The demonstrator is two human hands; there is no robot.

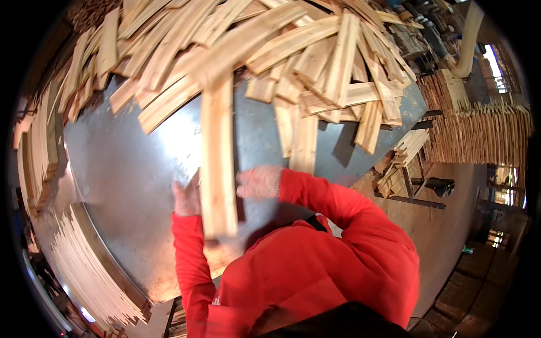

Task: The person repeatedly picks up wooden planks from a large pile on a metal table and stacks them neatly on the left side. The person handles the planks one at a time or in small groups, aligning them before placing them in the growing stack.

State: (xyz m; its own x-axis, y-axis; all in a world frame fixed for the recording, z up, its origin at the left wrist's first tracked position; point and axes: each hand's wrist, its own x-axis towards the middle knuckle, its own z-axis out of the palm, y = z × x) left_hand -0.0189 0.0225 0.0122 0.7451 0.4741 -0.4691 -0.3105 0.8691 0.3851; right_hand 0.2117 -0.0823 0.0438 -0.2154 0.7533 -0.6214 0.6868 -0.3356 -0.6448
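Observation:
A pale wooden board [218, 163] lies lengthwise in front of me, its near end reaching toward my body and its far end under another board [248, 42] that is smeared by motion. My left hand [187, 197] is at the long board's left edge, fingers apart; part of it is hidden behind the wood. On the other side, my right hand [260, 182] points its stretched fingers at the right edge, slightly blurred, with a narrow dark gap between. Neither hand is visibly closed round the board. Beneath is a grey metal table [124, 163].
A loose heap of boards [332, 62] covers the table's far side. Stacked thin boards [93, 270] stand at the lower left, and more stacks [39, 152] at the far left. To the right are a metal stand [414, 188] with wood pieces and a tall stack [473, 132].

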